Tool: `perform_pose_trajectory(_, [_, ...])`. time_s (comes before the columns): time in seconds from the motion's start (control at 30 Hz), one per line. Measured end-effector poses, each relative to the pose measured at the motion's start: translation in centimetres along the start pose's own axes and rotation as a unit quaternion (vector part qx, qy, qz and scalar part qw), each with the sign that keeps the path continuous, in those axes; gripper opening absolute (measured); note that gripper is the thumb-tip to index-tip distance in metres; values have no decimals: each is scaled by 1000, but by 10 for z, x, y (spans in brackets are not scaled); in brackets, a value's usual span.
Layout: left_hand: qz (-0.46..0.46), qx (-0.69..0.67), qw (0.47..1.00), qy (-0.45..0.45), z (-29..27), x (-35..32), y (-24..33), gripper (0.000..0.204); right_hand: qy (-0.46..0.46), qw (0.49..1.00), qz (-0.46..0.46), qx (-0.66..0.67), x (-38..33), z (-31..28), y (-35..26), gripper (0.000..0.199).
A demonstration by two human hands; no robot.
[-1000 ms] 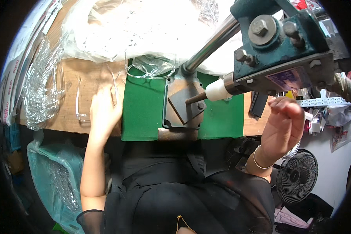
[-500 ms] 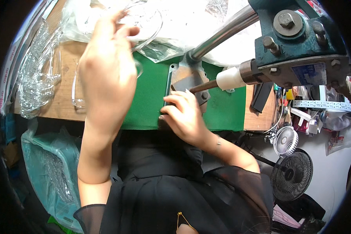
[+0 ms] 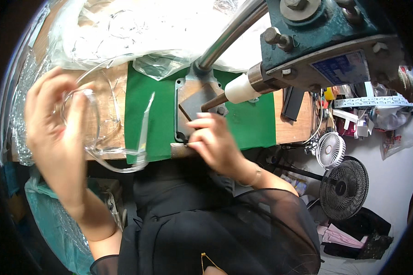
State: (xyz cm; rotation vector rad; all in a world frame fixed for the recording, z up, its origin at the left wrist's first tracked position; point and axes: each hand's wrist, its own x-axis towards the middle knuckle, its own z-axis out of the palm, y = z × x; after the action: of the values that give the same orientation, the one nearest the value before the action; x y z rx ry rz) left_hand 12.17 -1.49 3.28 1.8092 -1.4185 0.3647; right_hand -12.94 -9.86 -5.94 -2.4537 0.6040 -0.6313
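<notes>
My left hand (image 3: 55,133), blurred, is over the left of the table with its fingers curled round a clear looped plastic piece (image 3: 117,167). The piece's lower part reaches over the front edge of a green mat (image 3: 163,110). My right hand (image 3: 218,149) is at the near edge of a hand press's base plate (image 3: 198,101), fingers bent and pinched together; what lies between them, if anything, I cannot make out. Past those fingertips, the press's thin metal rod (image 3: 214,102), below a white collar (image 3: 238,88), points down to a grey block on the plate.
The green press head (image 3: 326,50) and its steel column (image 3: 231,34) loom at the upper right. Plastic sheeting (image 3: 137,36) with thin clear parts covers the back. Clear plastic pieces (image 3: 23,110) lie far left, above a teal bag (image 3: 50,215). Two fans (image 3: 344,188) stand right.
My left hand has come back from the plastic sheeting toward the near left, with the clear looped piece in it. My right hand stays by the press plate, slightly nearer me. The view has shifted.
</notes>
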Motion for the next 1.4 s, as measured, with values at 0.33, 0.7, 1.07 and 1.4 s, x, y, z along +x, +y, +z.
perform_pose_trajectory(0.33, [-327, -565, 755, -58, -11, -26, 0, 24, 179, 952, 248, -4, -61, -18, 106, 16])
perform_pose_trajectory(0.7, [-318, -750, 575, -79, 34, -32, 87, 43, 100, 972, 192, -96, -33, -25, 109, 10])
perform_pose_trajectory(1.07, [-303, -698, 642, -96, 43, -66, 80, 54, 132, 969, 206, -42, -35, -22, 106, 10])
perform_pose_trajectory(1.4, [-354, -710, 594, -135, 42, -70, 81, 71, 119, 961, 248, -10, -22, -24, 104, 11])
